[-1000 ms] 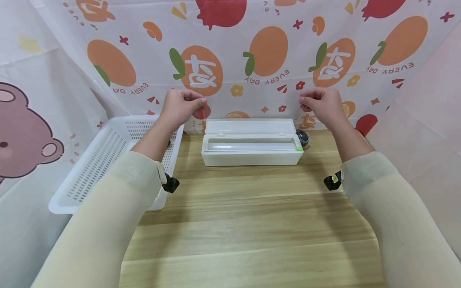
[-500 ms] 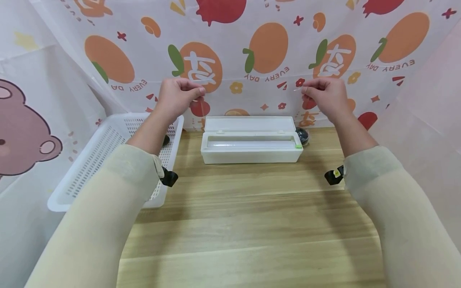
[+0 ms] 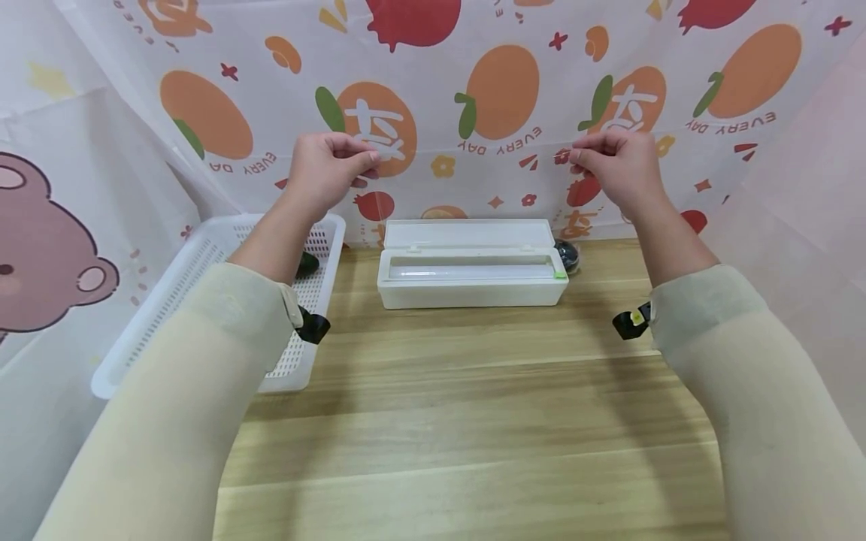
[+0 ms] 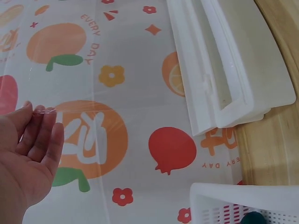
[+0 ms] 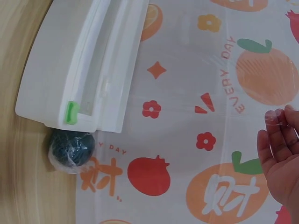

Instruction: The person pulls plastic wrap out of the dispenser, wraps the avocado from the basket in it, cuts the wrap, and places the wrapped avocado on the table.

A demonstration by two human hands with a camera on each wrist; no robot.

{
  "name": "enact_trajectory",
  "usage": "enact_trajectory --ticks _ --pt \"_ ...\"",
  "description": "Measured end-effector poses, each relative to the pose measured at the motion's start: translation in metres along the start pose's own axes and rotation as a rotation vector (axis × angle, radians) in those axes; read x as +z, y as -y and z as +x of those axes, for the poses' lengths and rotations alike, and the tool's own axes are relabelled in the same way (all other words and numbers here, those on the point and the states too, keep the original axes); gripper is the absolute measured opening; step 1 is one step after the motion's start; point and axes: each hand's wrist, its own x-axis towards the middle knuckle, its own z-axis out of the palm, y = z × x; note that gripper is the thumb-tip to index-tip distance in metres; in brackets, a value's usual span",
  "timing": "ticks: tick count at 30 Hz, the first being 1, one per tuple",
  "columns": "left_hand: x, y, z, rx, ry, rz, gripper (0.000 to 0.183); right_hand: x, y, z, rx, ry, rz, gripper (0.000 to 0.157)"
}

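My left hand and right hand are raised in front of the patterned cloth, apart from each other. Thumb and fingers of each pinch a thin, clear sheet of cling film, hard to see between them; faint creases and glints show it in both wrist views. Below and between the hands stands a long white cling film dispenser with its lid tipped back. A pale roll lies inside its slot. The film's lower extent cannot be made out.
A dark ball wrapped in clear film sits by the dispenser's right end. To the left, a white perforated basket holds a dark green, rounded thing, partly hidden by my left arm. The cloth hangs behind the wooden table.
Both hands have risen and drawn slightly farther apart, the pinched film with them. More of the dark green thing in the basket now shows past my left arm.
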Motion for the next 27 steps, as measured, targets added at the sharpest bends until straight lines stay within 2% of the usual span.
enact_trajectory --ticks 6,12,21,27 --pt "-0.002 -0.009 0.001 0.002 -0.010 -0.017 0.037 -0.004 0.007 -0.001 -0.045 -0.011 0.003 0.026" --pt "-0.004 -0.017 0.001 0.012 -0.016 -0.052 0.039 -0.008 0.012 0.000 -0.047 -0.024 0.029 0.025" --pt "-0.005 -0.024 0.002 0.030 -0.041 -0.093 0.031 -0.011 0.017 0.003 -0.063 -0.042 0.065 0.030" --pt "-0.006 -0.028 0.002 0.036 -0.058 -0.136 0.030 -0.011 0.022 0.004 -0.083 -0.046 0.083 0.026"
